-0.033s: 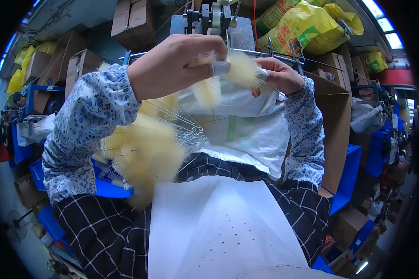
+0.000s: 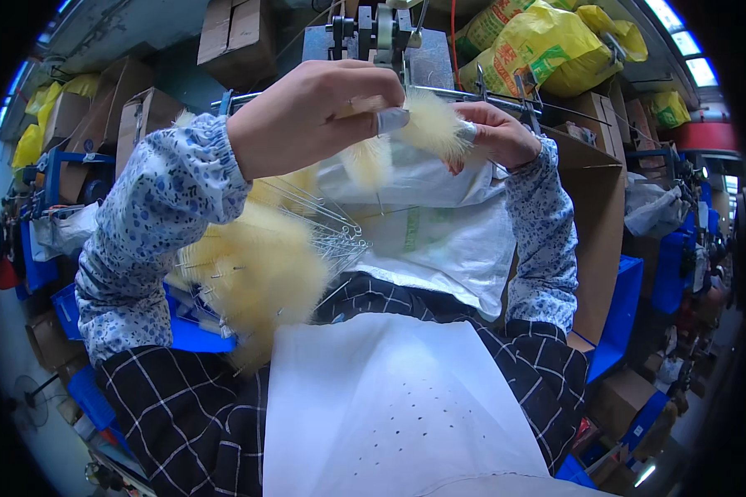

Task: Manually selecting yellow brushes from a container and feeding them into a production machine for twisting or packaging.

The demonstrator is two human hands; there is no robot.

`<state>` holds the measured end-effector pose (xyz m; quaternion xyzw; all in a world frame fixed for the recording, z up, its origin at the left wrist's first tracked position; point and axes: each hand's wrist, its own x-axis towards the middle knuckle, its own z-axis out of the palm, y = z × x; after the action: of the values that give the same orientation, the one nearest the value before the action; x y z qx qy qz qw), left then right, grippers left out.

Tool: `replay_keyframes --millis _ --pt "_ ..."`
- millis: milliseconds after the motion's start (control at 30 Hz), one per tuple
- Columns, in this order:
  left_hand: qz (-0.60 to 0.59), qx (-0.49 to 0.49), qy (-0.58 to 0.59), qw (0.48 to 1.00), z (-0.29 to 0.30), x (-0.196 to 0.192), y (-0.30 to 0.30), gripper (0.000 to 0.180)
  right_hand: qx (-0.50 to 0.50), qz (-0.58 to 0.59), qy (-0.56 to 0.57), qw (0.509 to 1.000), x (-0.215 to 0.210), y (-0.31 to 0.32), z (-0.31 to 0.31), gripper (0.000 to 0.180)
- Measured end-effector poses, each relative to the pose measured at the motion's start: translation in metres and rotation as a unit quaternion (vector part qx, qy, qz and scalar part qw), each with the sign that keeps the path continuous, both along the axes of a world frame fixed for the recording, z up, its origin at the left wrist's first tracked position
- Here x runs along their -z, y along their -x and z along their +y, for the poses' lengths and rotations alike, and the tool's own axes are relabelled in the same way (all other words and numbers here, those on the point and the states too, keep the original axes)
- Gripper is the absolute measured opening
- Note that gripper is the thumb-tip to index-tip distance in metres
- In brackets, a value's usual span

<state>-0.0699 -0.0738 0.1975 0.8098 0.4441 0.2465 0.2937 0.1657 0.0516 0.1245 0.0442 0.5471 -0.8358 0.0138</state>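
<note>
At left sits a heap of pale-yellow brushes point(image 2: 265, 261), then the left hand point(image 2: 319, 108) curls above a downward-pointing brush point(image 2: 366, 164), its exact grip impossible to tell, while a fluffy brush point(image 2: 429, 128) meets the right hand point(image 2: 506, 134), pinched between thumb and fingers.

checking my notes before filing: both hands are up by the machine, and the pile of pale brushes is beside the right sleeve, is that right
Not quite: the head view shows the brush pile beside the left sleeve. The left hand and right hand are up by the machine.
</note>
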Motion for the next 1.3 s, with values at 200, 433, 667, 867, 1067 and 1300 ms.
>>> replay_keyframes --millis 200,433,667,867,1067,1300 --pt "-0.035 -0.056 -0.039 0.997 -0.003 0.004 0.0 0.01 0.139 -0.013 -0.236 0.962 0.008 0.014 -0.017 0.064" --pt "-0.161 -0.162 0.117 0.967 -0.001 0.025 0.013 0.02 0.392 0.037 -0.421 0.817 0.008 0.046 -0.072 0.039" --pt "-0.032 -0.202 0.132 0.97 -0.004 0.027 0.032 0.036 0.381 -0.167 -0.756 0.505 0.06 0.029 0.03 0.03" --pt "-0.06 -0.175 0.126 0.975 -0.012 0.022 0.035 0.041 0.342 -0.258 -0.742 0.516 0.098 0.038 0.064 0.027" --pt "-0.122 -0.187 0.129 0.966 -0.013 0.027 0.043 0.044 0.331 -0.257 -0.739 0.527 0.103 0.049 0.074 0.029" --pt "-0.134 -0.195 0.129 0.963 -0.013 0.019 0.04 0.05 0.331 -0.258 -0.728 0.543 0.104 0.046 0.073 0.03"
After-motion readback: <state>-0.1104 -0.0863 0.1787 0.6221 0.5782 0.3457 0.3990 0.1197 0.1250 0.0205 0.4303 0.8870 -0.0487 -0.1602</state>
